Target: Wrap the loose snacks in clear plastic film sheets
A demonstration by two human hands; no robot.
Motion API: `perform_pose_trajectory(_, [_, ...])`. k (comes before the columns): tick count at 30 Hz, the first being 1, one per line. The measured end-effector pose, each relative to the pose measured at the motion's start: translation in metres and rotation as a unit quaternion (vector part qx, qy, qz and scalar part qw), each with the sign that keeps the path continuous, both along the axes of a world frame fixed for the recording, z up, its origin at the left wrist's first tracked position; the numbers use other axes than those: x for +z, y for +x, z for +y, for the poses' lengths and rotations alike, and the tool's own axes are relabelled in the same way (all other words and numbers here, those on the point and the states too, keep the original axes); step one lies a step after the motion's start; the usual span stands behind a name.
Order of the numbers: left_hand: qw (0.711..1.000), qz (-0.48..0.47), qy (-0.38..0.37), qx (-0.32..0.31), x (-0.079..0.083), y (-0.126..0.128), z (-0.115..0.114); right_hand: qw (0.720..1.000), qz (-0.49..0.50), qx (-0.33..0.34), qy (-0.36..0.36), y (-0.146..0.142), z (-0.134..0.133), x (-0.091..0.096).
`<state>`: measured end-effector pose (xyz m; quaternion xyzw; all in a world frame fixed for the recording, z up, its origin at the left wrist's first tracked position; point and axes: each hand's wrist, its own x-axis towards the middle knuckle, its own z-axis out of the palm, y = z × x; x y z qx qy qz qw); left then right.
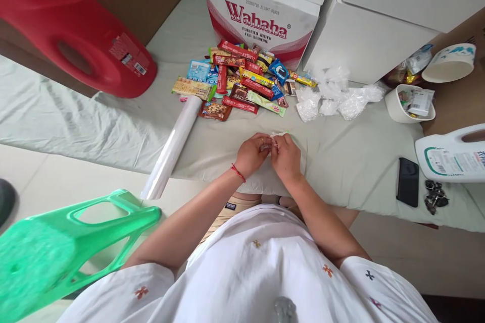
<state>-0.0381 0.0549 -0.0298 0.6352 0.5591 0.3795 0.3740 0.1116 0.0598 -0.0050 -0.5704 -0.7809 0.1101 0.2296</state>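
Observation:
My left hand, with a red string bracelet at the wrist, is closed in a pinch in front of my body. Right against it is my right hand, its fingers also pressed together. Between and just beyond the fingertips shows a crinkled clear plastic bag, mostly covered by the hands; a trace of light green shows at its far side. Beyond the hands lies a heap of wrapped snacks. To its right sit several bundles of crumpled clear plastic.
A Wahaha carton stands behind the snacks. On the left are a roll of clear film, a red jug and a green plastic stool. A white tub, white bottle, black phone and keys lie right.

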Motion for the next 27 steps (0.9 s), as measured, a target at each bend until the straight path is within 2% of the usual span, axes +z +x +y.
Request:
perform_pose_trajectory(3, [0.999, -0.023, 0.002, 0.022, -0.003, -0.001, -0.001, 1.0, -0.027, 0.013, -0.003, -0.008, -0.012, -0.013])
perform_pose_trajectory(7, [0.998, -0.04, 0.005, 0.046, -0.007, -0.001, -0.003, 0.998, -0.035, 0.04, 0.012, -0.006, -0.027, -0.028])
perform_pose_trajectory(10, [0.996, -0.077, -0.002, 0.041, -0.008, 0.0, -0.008, 0.996, -0.079, 0.048, 0.014, -0.003, -0.038, -0.035])
perform_pose_trajectory(13, [0.992, -0.12, -0.018, 0.039, -0.001, 0.0, -0.017, 0.989, -0.143, 0.039, 0.008, -0.001, -0.045, -0.035])
perform_pose_trajectory(16, [0.995, -0.06, 0.054, 0.053, 0.014, 0.002, -0.022, 0.983, -0.178, 0.041, 0.008, -0.001, -0.047, -0.031])
perform_pose_trajectory(18, [0.991, 0.033, 0.131, -0.01, 0.021, 0.001, -0.017, 0.982, -0.184, 0.038, 0.002, -0.001, -0.046, -0.03])
perform_pose_trajectory(20, [0.975, 0.114, 0.165, -0.098, 0.022, -0.003, -0.007, 0.983, -0.18, 0.032, -0.006, 0.0, -0.045, -0.029])
perform_pose_trajectory(23, [0.964, 0.158, 0.121, -0.178, 0.013, -0.016, 0.007, 0.988, -0.152, 0.033, 0.003, 0.003, -0.047, -0.027])
perform_pose_trajectory(27, [0.96, 0.162, 0.08, -0.214, -0.003, -0.03, 0.007, 0.991, -0.11, 0.075, 0.015, 0.01, -0.058, -0.026])
